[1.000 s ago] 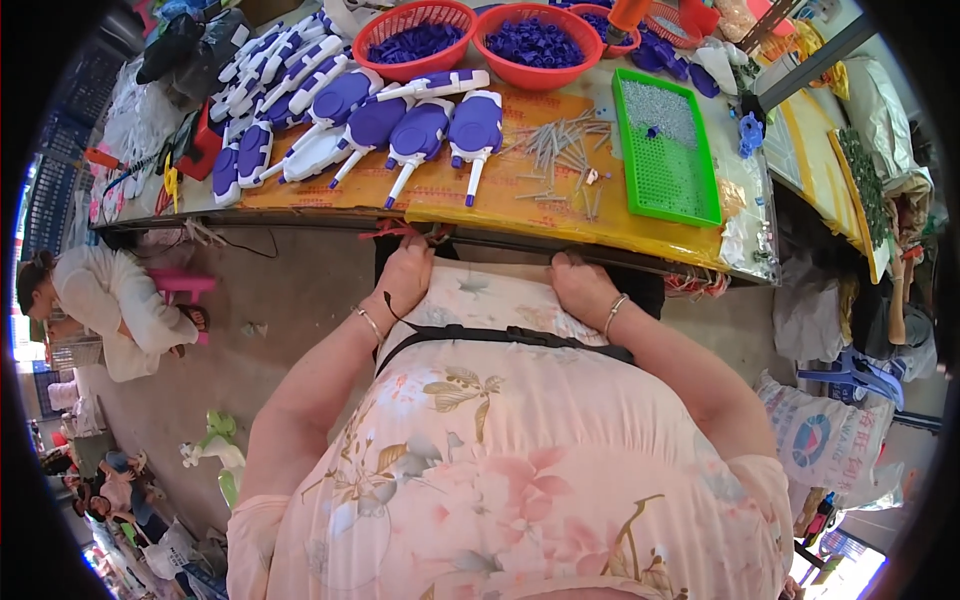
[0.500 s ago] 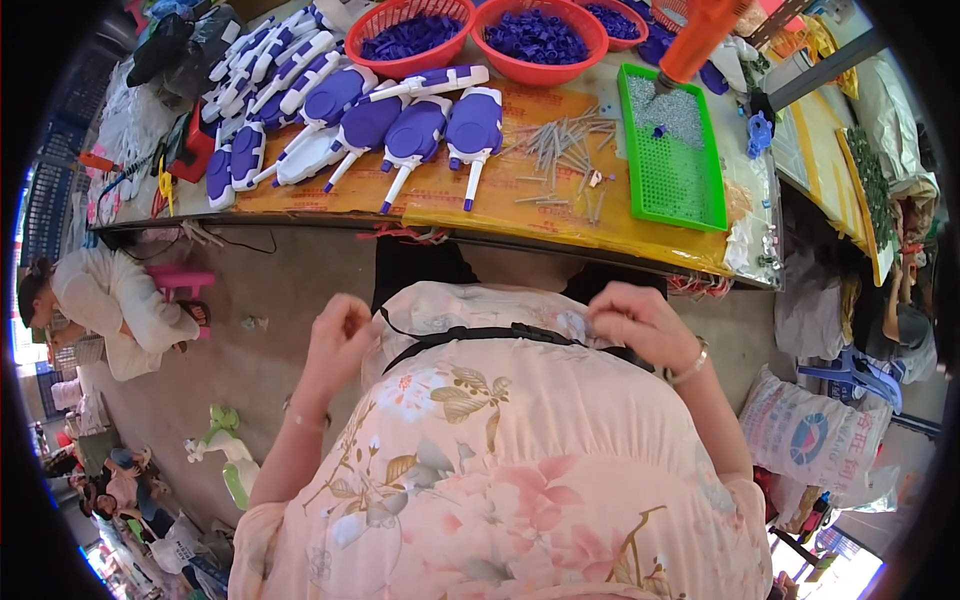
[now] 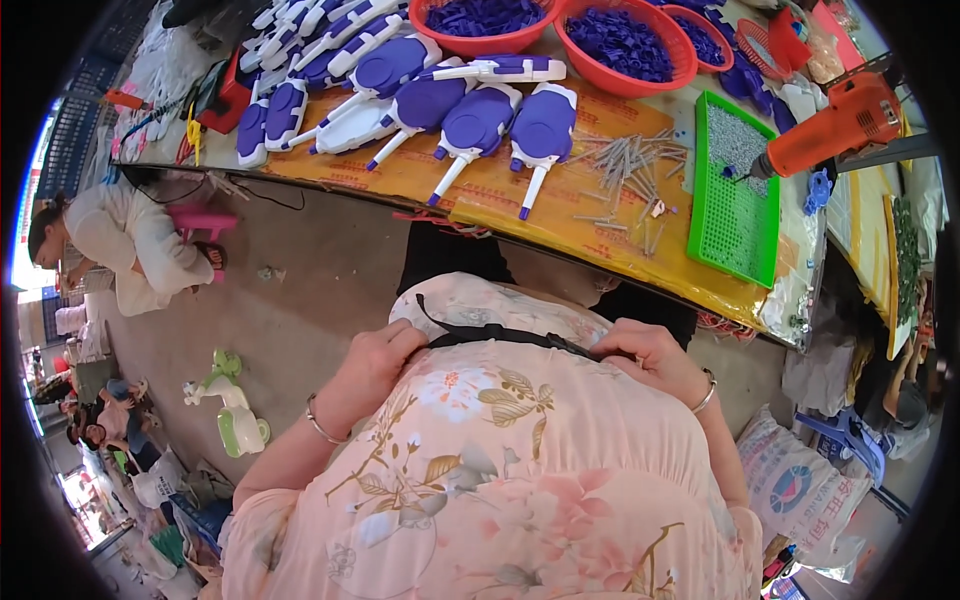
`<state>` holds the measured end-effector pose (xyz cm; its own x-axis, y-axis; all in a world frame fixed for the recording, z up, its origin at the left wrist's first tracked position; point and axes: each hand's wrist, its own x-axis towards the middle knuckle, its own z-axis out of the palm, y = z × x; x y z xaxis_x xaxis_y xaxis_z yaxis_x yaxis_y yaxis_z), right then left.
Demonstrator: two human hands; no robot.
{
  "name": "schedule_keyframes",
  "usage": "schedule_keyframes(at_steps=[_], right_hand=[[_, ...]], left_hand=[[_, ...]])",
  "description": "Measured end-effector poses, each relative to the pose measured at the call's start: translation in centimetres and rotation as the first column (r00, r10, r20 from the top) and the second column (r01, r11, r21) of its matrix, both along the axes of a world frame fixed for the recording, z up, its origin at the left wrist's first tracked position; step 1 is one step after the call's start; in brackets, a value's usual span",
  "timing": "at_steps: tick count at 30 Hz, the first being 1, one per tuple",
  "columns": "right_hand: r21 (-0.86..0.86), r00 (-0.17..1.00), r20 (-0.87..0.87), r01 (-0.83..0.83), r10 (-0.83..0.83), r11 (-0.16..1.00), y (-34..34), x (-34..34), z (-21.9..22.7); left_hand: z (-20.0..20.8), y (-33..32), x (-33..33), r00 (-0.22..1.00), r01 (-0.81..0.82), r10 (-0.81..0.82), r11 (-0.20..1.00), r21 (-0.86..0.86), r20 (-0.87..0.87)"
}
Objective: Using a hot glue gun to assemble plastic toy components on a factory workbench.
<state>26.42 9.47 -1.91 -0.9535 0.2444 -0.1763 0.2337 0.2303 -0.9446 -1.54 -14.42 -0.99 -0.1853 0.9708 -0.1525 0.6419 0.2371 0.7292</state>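
Observation:
A black strap point(image 3: 492, 333) with a buckle runs round my waist over a pink floral garment point(image 3: 560, 440). Its left stretch is pinched in the curled fingers of my left hand point(image 3: 378, 365). On the other side, my right hand point(image 3: 655, 358) is closed round the strap's right stretch. A loose loop of the strap sticks up near my left fingers. Both hands are at my waist, apart from the workbench point(image 3: 560, 215) in front of me.
On the bench lie purple-and-white plastic toy parts point(image 3: 478, 130), thin metal rods point(image 3: 635, 165), a green tray of small metal pieces point(image 3: 735, 225) and red baskets point(image 3: 640, 85). An orange power drill point(image 3: 835, 120) hangs over the tray. A person point(image 3: 140, 240) sits at left.
My hands have closed on the strap at both sides of my waist, the left having moved inward and down. The whole view has shifted, so the bench appears farther right.

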Motion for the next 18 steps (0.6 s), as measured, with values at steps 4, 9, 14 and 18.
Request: schedule_keyframes(at_steps=[4, 9, 14, 18], right_hand=[[0.109, 0.996, -0.084, -0.025, 0.035, 0.994, 0.5, -0.8, 0.5], [0.098, 0.998, -0.065, 0.021, -0.015, 0.995, 0.9, -1.0, -0.3], [0.047, 0.972, -0.031, 0.234, -0.233, 0.971, 1.3, -2.2, 0.2], [-0.078, 0.945, -0.032, 0.323, -0.326, 0.943, 1.7, -4.2, 1.2]], left_hand=[[-0.6, 0.5, -0.4, 0.99, 0.09, -0.071, 0.983, 0.158, -0.126], [-0.4, 1.5, -0.8, 0.989, 0.076, -0.04, 0.963, 0.259, -0.14], [0.6, 4.5, -2.7, 0.982, -0.007, -0.019, 0.991, 0.137, 0.189], [2.7, 11.7, -2.1, 0.99, -0.046, 0.093, 0.922, 0.384, -0.105]])
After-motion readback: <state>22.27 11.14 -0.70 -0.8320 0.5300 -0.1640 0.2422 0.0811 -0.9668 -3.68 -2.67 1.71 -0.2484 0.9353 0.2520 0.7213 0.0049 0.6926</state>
